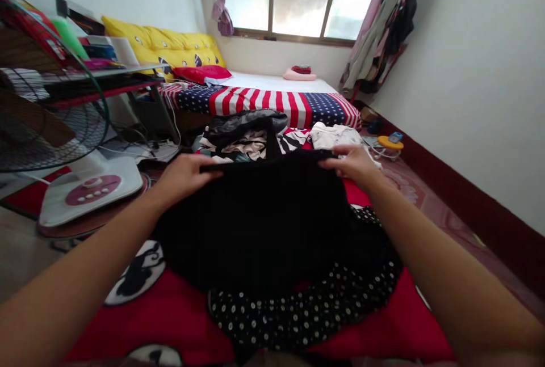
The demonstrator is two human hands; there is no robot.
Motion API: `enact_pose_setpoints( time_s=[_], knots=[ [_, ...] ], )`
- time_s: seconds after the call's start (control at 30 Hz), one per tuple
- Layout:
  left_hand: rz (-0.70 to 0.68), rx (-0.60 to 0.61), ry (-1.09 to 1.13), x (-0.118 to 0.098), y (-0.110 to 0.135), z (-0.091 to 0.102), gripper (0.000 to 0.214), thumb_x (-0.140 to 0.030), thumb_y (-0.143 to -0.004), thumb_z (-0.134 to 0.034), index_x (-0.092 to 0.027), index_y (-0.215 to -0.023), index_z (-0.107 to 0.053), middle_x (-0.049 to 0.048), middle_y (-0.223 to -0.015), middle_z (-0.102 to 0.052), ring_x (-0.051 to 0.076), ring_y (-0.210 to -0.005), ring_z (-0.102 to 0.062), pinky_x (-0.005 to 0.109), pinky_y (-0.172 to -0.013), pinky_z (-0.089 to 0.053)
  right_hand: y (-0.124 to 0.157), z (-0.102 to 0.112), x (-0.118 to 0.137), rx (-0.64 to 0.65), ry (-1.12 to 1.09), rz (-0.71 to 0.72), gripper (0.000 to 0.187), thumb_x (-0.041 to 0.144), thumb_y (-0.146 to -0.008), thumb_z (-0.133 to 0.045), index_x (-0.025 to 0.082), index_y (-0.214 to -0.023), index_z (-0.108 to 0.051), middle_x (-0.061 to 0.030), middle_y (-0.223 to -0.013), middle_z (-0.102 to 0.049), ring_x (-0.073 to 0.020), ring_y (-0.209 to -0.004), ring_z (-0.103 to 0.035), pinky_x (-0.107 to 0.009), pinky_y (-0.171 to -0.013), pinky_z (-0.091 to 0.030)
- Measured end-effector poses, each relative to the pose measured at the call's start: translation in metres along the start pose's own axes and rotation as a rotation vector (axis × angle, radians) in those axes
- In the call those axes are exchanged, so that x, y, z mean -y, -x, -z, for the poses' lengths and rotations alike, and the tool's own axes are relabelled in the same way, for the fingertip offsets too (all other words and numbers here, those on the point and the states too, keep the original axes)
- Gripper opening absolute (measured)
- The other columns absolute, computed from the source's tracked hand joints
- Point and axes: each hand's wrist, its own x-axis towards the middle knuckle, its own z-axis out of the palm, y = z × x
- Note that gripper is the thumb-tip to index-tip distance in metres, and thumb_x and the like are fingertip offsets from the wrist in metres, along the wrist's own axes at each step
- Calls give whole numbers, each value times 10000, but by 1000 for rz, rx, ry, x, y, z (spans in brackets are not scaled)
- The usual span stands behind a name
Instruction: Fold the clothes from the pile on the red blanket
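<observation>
A black skirt-like garment (264,219) with a white-dotted ruffle (298,310) along its near edge is stretched between my hands. Its top edge is raised and runs nearly level. My left hand (187,174) pinches the left end of that edge, fingers closed on the cloth. At the right end, my right hand (351,163) grips the edge between thumb and fingers. The ruffle spreads over a red blanket (170,321) with round white cat patches. Just beyond the raised edge lies a heap of clothes (242,134), partly hidden by the garment.
White folded clothes (334,135) lie at the far right of the red blanket. To the left stands a fan (91,185) beside a cluttered desk (128,75). A bed with a striped, starred cover (259,101) stands beyond. An orange stool (389,143) is at right.
</observation>
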Motion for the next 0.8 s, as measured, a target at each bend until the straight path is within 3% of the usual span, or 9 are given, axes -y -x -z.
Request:
enact_pose_setpoints(
  time_s=[0.07,0.13,0.23,0.33,0.43,0.5,0.63,0.7,0.8],
  knots=[
    [-12,-254,-115,-14,-33,-10,354,-312,-901,-520,-152,-1196,-634,83,-1208,-598,269,-1153,-498,437,-1031,-344,-20,-8,-3,-328,-11,86,400,288,-697,-692,165,-1075,-645,-99,-1064,-634,-251,-949,-626,-349,-765,-528],
    [-36,-343,-171,-20,-48,-28,414,-257,-923,-467,-141,-1313,-540,123,-1349,-478,300,-1265,-386,500,-1066,-274,-16,-21,-10,-439,-50,172,552,256,-715,-680,205,-1248,-546,-125,-1313,-509,-265,-1123,-570,-370,-844,-527],
    [-87,-312,-206,-10,-34,-60,404,-266,-861,-571,-176,-1254,-594,112,-1293,-515,297,-1210,-447,442,-1009,-359,39,-39,-20,-227,-82,288,531,307,-791,-674,251,-1289,-499,-105,-1365,-468,-249,-1162,-553,-377,-871,-525],
    [-104,-144,-178,17,7,-86,245,-296,-837,-593,-204,-1040,-696,71,-1095,-630,246,-1043,-575,341,-904,-434,122,-52,-27,288,-16,429,276,372,-861,-657,235,-1099,-633,-74,-1167,-608,-209,-1108,-574,-347,-951,-472],
    [-7,5,-164,39,43,-96,269,-396,-883,-516,-209,-926,-705,46,-912,-680,219,-850,-634,303,-759,-449,185,-69,-33,627,131,498,603,494,-718,-782,249,-1235,-595,-86,-1223,-587,-235,-1115,-553,-373,-982,-436],
    [73,9,-223,46,55,-95,335,-462,-899,-469,-215,-868,-692,45,-870,-688,231,-813,-639,304,-703,-428,206,-84,-36,672,295,515,729,441,-692,-815,276,-1338,-519,-97,-1268,-551,-269,-1124,-525,-437,-978,-412],
    [143,21,-292,48,58,-93,338,-478,-906,-427,-228,-846,-645,43,-847,-688,246,-811,-639,299,-652,-386,210,-100,-22,636,389,492,196,227,-825,-684,248,-1019,-680,-51,-1092,-602,-215,-978,-553,-374,-859,-430],
    [138,55,-278,50,57,-95,290,-448,-900,-431,-228,-851,-612,39,-844,-679,236,-793,-634,291,-636,-373,203,-93,-5,683,184,501,30,232,-832,-682,202,-828,-683,-30,-1057,-625,-174,-931,-577,-311,-831,-439],
    [141,78,-264,53,57,-99,247,-424,-887,-434,-226,-858,-578,43,-835,-667,230,-784,-628,285,-627,-367,183,-61,12,577,-263,409,146,295,-850,-666,171,-775,-682,-42,-986,-664,-140,-830,-620,-235,-722,-466]
  ],
)
